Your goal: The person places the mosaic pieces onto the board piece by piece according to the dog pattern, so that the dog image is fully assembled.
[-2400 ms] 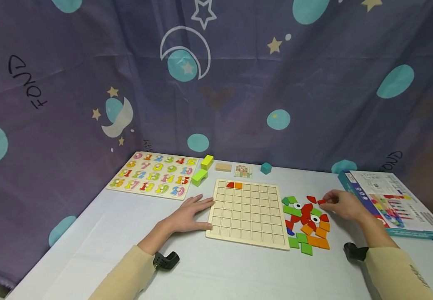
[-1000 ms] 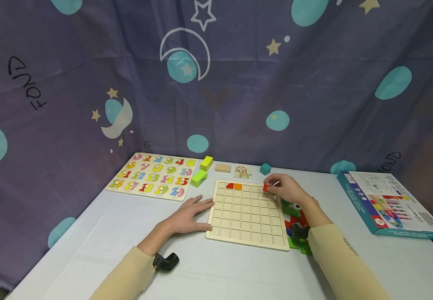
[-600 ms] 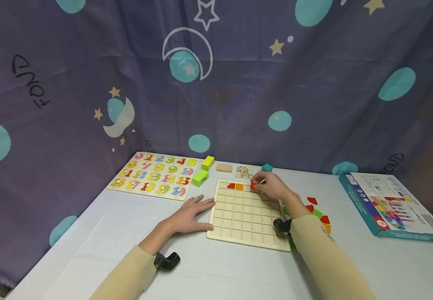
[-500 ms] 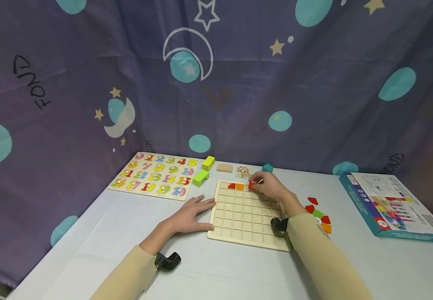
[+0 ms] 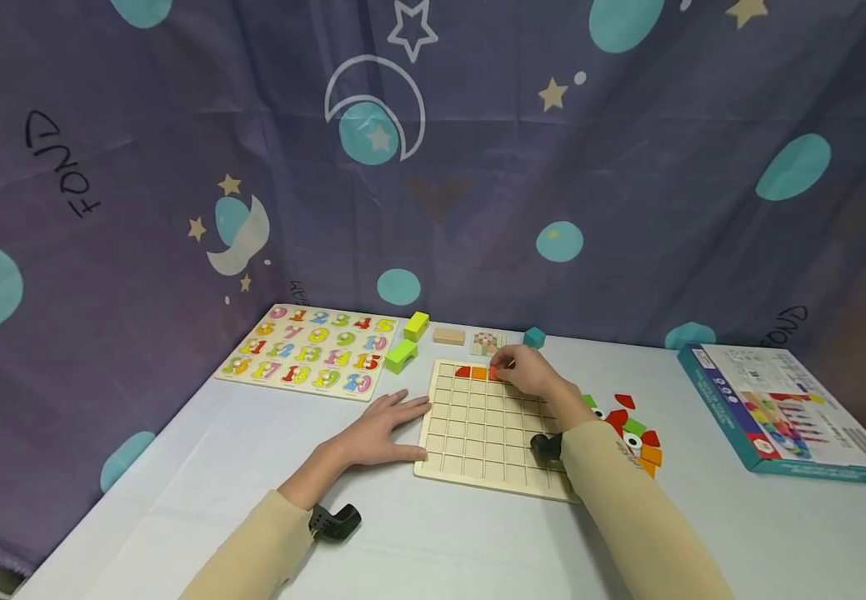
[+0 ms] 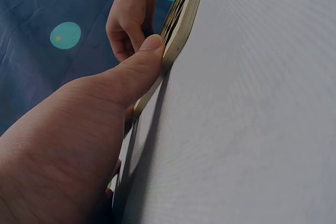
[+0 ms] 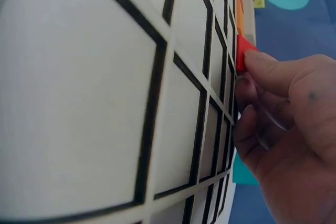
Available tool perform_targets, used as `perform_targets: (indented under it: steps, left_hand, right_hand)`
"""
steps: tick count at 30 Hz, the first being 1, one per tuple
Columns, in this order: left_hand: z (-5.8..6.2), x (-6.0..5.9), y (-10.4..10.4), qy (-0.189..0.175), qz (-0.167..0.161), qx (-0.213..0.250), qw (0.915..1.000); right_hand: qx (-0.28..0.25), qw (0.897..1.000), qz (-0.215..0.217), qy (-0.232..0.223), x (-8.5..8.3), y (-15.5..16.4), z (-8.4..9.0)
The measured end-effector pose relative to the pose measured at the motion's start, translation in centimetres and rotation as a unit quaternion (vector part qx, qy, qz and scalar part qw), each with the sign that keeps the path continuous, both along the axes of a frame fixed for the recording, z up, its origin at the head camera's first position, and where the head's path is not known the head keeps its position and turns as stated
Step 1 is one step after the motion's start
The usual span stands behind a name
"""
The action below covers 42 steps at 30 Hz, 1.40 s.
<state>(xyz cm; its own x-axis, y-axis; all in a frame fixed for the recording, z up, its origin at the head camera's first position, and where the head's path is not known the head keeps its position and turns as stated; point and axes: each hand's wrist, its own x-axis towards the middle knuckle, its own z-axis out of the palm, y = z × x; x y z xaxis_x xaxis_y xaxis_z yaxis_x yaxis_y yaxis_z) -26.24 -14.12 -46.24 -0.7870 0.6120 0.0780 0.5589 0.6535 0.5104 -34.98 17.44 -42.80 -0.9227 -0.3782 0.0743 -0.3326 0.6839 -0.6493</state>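
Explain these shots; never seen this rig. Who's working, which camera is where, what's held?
No robot: a person works bare-handed. The wide picture is shot from the head, looking forward and down; the two close ones from each wrist. On the white table lie a grid, a number board, blocks, a card, loose pieces and a box. The left hand touches the grid's left edge; the right hand pinches a red piece at its far row, beside an orange piece.

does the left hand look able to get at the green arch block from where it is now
Probably yes: the green arch block sits just beyond the left hand, with nothing visible between them, though that hand would likely have to leave the edge of the grid board.
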Motion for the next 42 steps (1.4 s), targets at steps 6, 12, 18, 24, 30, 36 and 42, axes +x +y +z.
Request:
perform_targets:
  steps: [6,12,18,24,30,36,42]
  left_hand:
    - [0.2,0.1,0.0,-0.001,-0.002,0.002,1.0]
    - [0.3,0.1,0.1,-0.002,-0.002,0.003,1.0]
    - [0.4,0.2,0.2,-0.005,0.0,0.006,1.0]
    - [0.3,0.2,0.2,-0.005,0.002,0.004,1.0]
    - [0.2,0.2,0.2,-0.006,0.005,0.004,1.0]
    - [0.1,0.2,0.3,-0.008,0.004,0.008,0.9999]
    - [0.1,0.1,0.2,-0.009,0.007,0.006,0.9999]
  right_hand:
    - [0.018,1.0,0.001,0.003,0.0,-0.2,0.0]
    - [0.022,1.0,-0.003,0.007,0.2,-0.4,0.0]
    - [0.018,1.0,-0.008,0.002,0.4,-0.4,0.2]
    - [0.004,1.0,-0.012,-0.004,0.8,0.0,0.5]
    - [-0.017,1.0,-0.008,-0.011,1.4,1.2,1.1]
    - [-0.026,1.0,-0.002,-0.009,2.1,3.6,1.6]
    - [-0.012,1.0,-0.021,-0.013,3.1,6.2,2.2]
